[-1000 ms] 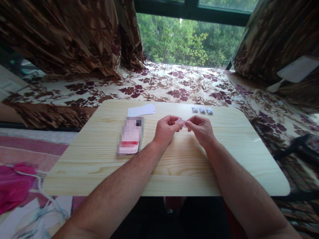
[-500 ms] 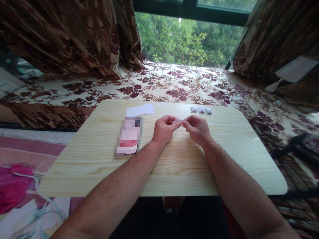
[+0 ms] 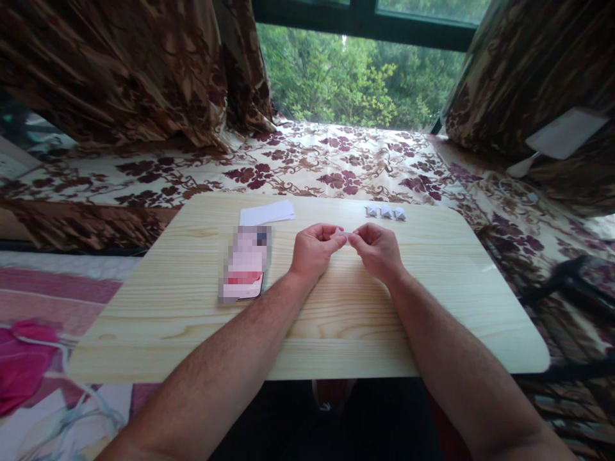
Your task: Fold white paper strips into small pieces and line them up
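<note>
Between my two hands is a small folded piece of white paper [image 3: 342, 235], held over the middle of the wooden table [image 3: 192, 333]. My left hand [image 3: 314, 246] pinches its left side between thumb and fingers. My right hand [image 3: 377, 246] is closed on its right side, thumb and fingertips together. Most of the paper is hidden by the fingers. Beyond my right hand stand three small white folded paper pieces [image 3: 385, 212] in a row. A stack of white paper strips [image 3: 267, 212] lies at the far left.
A blurred-out phone [image 3: 247, 262] lies on the table left of my left forearm. A floral-covered ledge [image 3: 336, 153] runs behind the table under the window. White cables [image 3: 72, 365] and a pink cloth [image 3: 24, 365] lie at the lower left. A white lamp [image 3: 567, 133] stands at the right.
Both hands stay at the same place with the paper between them, the fingertips shifting slightly. The whole view has moved a little.
</note>
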